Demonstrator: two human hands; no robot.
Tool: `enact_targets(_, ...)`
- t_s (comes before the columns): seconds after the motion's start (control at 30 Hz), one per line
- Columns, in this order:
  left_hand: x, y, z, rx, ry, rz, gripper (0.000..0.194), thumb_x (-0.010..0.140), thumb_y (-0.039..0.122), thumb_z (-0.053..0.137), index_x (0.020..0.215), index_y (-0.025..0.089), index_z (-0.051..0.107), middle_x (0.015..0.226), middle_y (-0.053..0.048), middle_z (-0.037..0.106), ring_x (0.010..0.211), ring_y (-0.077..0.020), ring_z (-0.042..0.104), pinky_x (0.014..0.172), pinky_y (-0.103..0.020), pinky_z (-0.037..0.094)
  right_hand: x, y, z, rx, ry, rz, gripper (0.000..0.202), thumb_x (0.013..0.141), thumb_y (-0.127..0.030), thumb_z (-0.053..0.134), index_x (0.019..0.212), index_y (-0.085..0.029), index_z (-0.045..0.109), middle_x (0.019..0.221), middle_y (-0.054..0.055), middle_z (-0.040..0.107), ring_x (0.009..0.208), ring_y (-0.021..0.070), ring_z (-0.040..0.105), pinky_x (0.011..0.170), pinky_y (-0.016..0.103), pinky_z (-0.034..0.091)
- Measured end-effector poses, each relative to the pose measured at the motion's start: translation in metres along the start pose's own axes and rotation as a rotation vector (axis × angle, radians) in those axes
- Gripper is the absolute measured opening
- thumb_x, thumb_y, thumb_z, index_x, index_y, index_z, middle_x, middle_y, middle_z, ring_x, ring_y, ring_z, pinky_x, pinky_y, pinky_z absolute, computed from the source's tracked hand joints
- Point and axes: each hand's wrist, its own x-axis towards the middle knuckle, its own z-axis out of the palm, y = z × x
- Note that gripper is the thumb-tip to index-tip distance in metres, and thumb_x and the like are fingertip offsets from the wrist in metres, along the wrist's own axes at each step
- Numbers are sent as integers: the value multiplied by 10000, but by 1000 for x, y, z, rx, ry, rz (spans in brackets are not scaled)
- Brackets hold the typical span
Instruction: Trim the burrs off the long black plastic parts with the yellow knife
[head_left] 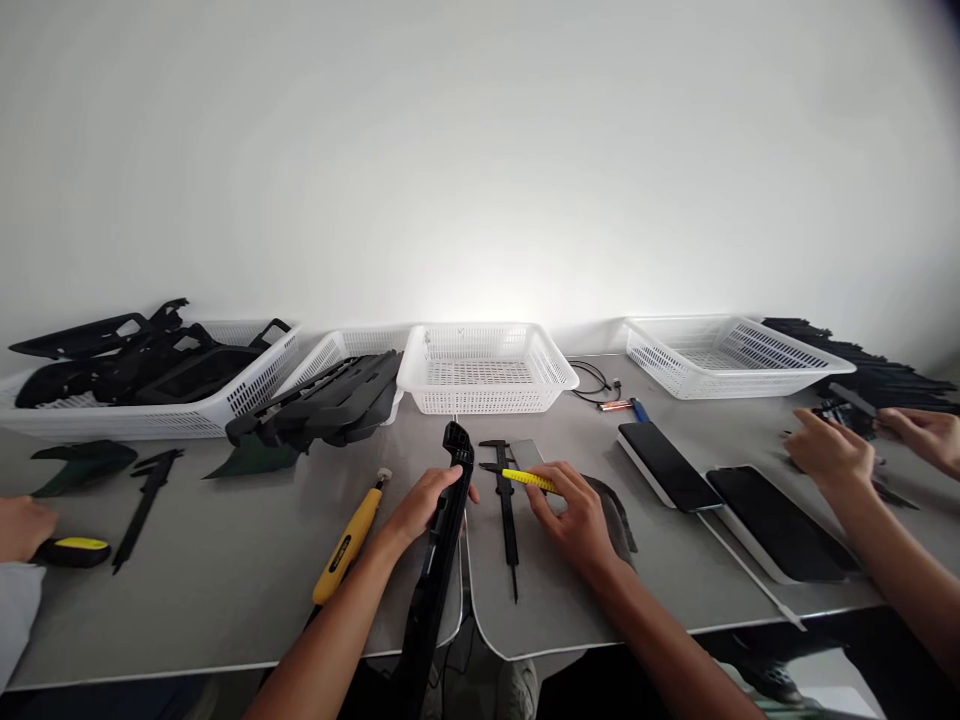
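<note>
My left hand (429, 505) is closed round a long black plastic trim part (442, 550), tilted, with its hooked end up and its lower end past the table edge. In my right hand (574, 515), thumb and fingers pinch a slim tool with a yellow ribbed handle (531, 481), pointing left toward the part. The tool's tip is hard to make out against a black caliper (508, 520) lying beneath it. Left of my left forearm lies a yellow cylindrical tool (349, 545) with a metal end. Dark cloth (611, 515) lies partly hidden behind my right hand.
White baskets (487, 400) (731, 385) stand along the wall; a left basket (217, 418) holds black parts. Black panels (330, 400) rest on another. Two phone-like devices (671, 465) (776, 520) lie right. Co-workers' hands (832, 450) (22, 525) are at both sides. A gap splits the tables.
</note>
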Motion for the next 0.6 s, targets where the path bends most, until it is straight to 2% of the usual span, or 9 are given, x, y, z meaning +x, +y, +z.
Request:
enact_targets(0.17, 3, -3, -1, -26, -33, -5, 631, 859, 717, 520, 726, 128, 699, 508, -83, 644, 438, -174, 599, 445, -254, 431, -1, 0, -1, 19, -31, 1, 161, 1031, -326, 580, 1020, -250, 721, 929, 60, 737, 851, 216, 691, 767, 330, 551)
enact_targets(0.37, 4, -8, 0, -101, 12, -10, 479, 855, 613, 529, 1001, 166, 620, 511, -37, 665, 451, -212, 620, 427, -266, 437, -3, 1, 1, 33, -47, 2, 182, 1034, -333, 573, 1002, -241, 726, 906, 54, 734, 830, 202, 692, 747, 306, 545)
enact_targets(0.5, 5, -12, -1, -110, -18, 13, 377, 868, 593, 525, 876, 217, 533, 522, -38, 676, 441, -201, 602, 443, -272, 433, -3, 3, 4, 15, -44, 4, 195, 1044, -334, 557, 1006, -236, 721, 896, 53, 736, 823, 198, 693, 755, 302, 539)
enact_targets(0.6, 7, -15, -3, -100, -47, 30, 376, 861, 591, 527, 786, 224, 510, 523, -52, 678, 441, -195, 596, 462, -281, 436, -3, 5, 5, -7, -3, 32, 199, 1054, -340, 554, 1032, -228, 717, 893, 50, 729, 831, 196, 685, 759, 295, 528)
